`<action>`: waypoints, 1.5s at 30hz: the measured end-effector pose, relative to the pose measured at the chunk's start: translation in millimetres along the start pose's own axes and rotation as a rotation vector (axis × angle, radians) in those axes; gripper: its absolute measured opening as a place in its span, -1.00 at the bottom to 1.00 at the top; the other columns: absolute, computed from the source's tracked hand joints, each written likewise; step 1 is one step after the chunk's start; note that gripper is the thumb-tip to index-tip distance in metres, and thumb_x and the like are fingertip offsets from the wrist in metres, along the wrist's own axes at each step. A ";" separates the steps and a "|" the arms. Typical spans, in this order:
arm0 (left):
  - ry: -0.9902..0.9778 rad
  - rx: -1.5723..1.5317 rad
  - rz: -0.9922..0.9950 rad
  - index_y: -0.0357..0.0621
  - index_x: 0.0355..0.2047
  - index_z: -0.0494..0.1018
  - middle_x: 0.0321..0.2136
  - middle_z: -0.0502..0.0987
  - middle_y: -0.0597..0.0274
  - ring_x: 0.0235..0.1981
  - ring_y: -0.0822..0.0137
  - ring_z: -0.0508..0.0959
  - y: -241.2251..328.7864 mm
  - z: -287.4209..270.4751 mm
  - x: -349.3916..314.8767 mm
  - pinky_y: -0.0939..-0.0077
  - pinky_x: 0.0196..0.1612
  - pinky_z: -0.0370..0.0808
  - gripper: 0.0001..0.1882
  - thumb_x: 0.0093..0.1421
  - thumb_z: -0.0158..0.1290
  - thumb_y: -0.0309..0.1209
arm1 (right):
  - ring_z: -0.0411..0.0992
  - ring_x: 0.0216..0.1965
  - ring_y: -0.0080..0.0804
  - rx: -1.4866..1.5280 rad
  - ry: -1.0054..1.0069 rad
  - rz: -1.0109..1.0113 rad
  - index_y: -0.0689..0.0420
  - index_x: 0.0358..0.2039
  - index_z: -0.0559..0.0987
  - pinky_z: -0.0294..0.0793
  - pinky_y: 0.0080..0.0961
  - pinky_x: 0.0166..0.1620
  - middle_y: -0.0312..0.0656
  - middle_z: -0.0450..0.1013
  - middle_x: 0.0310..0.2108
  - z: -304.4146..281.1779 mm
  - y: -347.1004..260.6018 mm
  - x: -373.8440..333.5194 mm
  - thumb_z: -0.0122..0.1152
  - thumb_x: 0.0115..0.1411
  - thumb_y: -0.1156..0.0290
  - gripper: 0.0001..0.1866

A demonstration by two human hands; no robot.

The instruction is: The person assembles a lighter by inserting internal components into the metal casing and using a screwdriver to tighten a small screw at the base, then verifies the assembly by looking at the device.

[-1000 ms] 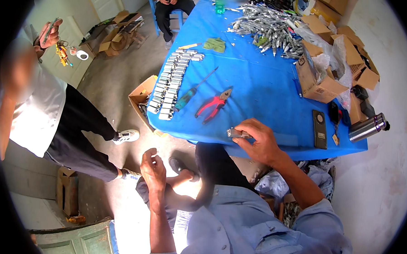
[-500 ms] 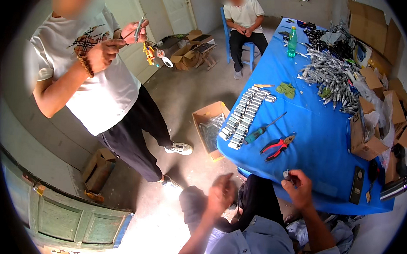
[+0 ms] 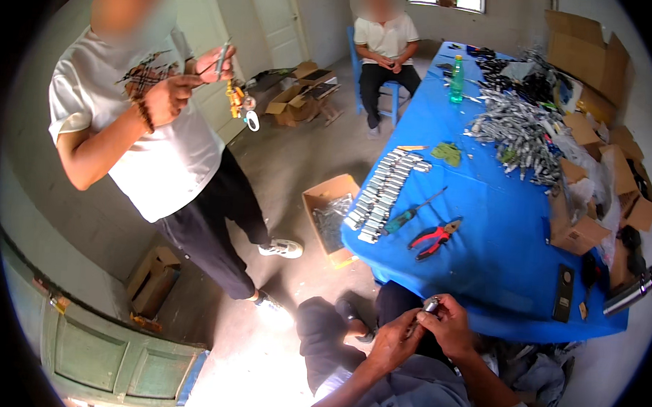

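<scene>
My right hand (image 3: 450, 327) pinches a small silver metal cylinder (image 3: 431, 304) in front of my lap, at the near edge of the blue-covered table (image 3: 509, 262). My left hand (image 3: 394, 343) is closed right beside it, its fingertips meeting at the cylinder's lower end; what they grip there is hidden. On the cloth just beyond lie pliers with red and black handles (image 3: 433, 239) and a green-handled screwdriver (image 3: 400, 220). Farther left, several similar silver cylinders (image 3: 385, 191) are lined up in rows along the table's edge.
A green cloth (image 3: 446, 153), a green bottle (image 3: 457, 80) and a heap of silver parts (image 3: 515, 128) occupy the far table. Cardboard boxes (image 3: 581, 228) line its right side near a flat dark device (image 3: 563, 292). A standing person (image 3: 154, 138) handles a slim tool; another person (image 3: 386, 46) sits behind.
My two hands have come together: the right moved left and down with the cylinder, the left moved right to meet it. The view has shifted slightly.
</scene>
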State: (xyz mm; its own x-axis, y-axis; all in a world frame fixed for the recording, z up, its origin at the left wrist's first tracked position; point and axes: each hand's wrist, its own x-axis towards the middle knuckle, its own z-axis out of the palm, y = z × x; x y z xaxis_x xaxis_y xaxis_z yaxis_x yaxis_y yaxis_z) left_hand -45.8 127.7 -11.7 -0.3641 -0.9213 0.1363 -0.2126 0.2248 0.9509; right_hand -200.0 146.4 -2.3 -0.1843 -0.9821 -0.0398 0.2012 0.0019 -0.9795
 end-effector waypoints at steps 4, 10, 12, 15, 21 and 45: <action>-0.019 0.135 0.102 -0.16 0.05 0.56 -0.28 0.67 -0.06 -0.39 0.00 0.70 17.4 -9.5 -6.5 0.24 -0.33 0.61 -0.72 0.37 0.17 -0.40 | 0.51 -0.25 -0.63 0.083 -0.030 0.097 0.27 0.00 0.52 0.56 -0.60 -0.17 -0.28 0.53 -0.23 -2.1 -10.9 -7.4 0.35 0.29 0.54 -0.70; -0.017 0.291 0.252 -0.16 0.03 0.56 -0.29 0.68 0.00 -0.42 0.00 0.69 15.4 -16.7 -14.8 0.22 -0.37 0.61 -0.74 0.36 0.16 -0.42 | 0.49 -0.33 -0.61 0.033 -0.051 0.191 0.28 -0.12 0.58 0.49 -0.61 -0.27 -0.24 0.56 -0.30 -6.7 -16.4 -18.9 0.27 0.39 0.43 -0.82; 0.005 0.354 0.296 -0.16 0.04 0.55 -0.30 0.67 0.01 -0.41 -0.01 0.69 15.4 -19.6 -15.5 0.19 -0.36 0.61 -0.73 0.35 0.15 -0.42 | 0.48 -0.35 -0.61 0.044 -0.038 0.235 0.28 -0.14 0.58 0.48 -0.59 -0.29 -0.23 0.56 -0.31 -5.6 -20.2 -21.8 0.28 0.39 0.42 -0.82; 0.030 0.398 0.373 -0.16 0.07 0.54 -0.29 0.66 0.03 -0.38 0.01 0.69 19.0 -20.2 -14.5 0.16 -0.33 0.61 -0.69 0.34 0.16 -0.42 | 0.51 -0.34 -0.58 -0.061 -0.074 0.230 0.28 -0.15 0.59 0.51 -0.57 -0.29 -0.22 0.57 -0.33 -12.4 -19.4 -23.6 0.29 0.40 0.37 -0.79; -0.056 0.577 0.521 -0.22 0.07 0.52 -0.27 0.64 0.11 -0.37 0.11 0.65 13.7 -23.7 -13.3 0.20 -0.34 0.58 -0.64 0.29 0.19 -0.40 | 0.54 -0.35 -0.54 -0.168 -0.069 0.278 0.27 -0.15 0.60 0.51 -0.56 -0.32 -0.22 0.58 -0.35 -14.7 -29.9 -30.9 0.28 0.41 0.27 -0.73; 0.003 0.589 0.589 -0.23 -0.08 0.55 -0.51 0.53 0.18 -0.51 0.17 0.59 83.4 -53.8 -7.4 0.24 -0.46 0.50 -0.75 0.34 0.21 -0.33 | 0.38 -0.57 -0.65 -0.027 -0.160 0.080 0.20 -0.29 0.59 0.36 -0.64 -0.47 -0.34 0.44 -0.58 3.3 -95.0 -25.6 0.09 0.52 0.24 -0.69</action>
State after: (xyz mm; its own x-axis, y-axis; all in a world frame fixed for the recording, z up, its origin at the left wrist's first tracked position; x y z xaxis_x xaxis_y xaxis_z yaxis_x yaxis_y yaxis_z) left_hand -12.1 136.2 81.5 -0.5617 -0.6016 0.5679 -0.4280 0.7988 0.4229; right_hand -211.2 170.8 92.4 -0.0131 -0.9960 -0.0885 0.1831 0.0847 -0.9795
